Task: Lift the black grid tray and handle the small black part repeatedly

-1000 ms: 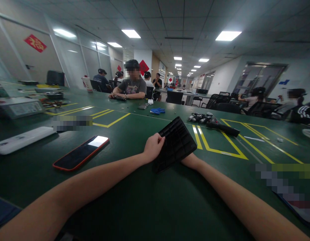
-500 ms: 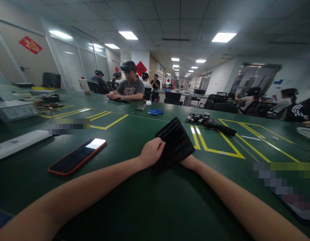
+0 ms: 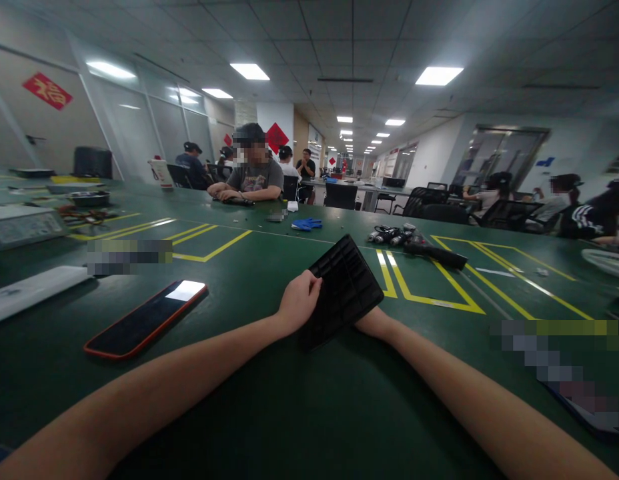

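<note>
A black tray [image 3: 347, 283] divided into small square compartments is held tilted above the green table [image 3: 229, 413]. My left hand [image 3: 299, 303] is closed at the tray's left edge, its curled fingertips against the compartment side. From behind the lower right edge, my right hand [image 3: 373, 323] supports the tray; its fingers are hidden there. Too dark to make out is whether anything lies in the compartments.
A red-cased phone [image 3: 147, 320] lies to the left, beside a white device [image 3: 37, 290]. Beyond the tray are a blue glove [image 3: 307, 225], a bundle of black cables [image 3: 392, 235] and a black handle-like object [image 3: 435, 255]. A person [image 3: 254, 170] sits across the table.
The view has turned slightly right, so most surroundings sit a little further left. Both hands keep the same hold on the tray. The person opposite has turned their head.
</note>
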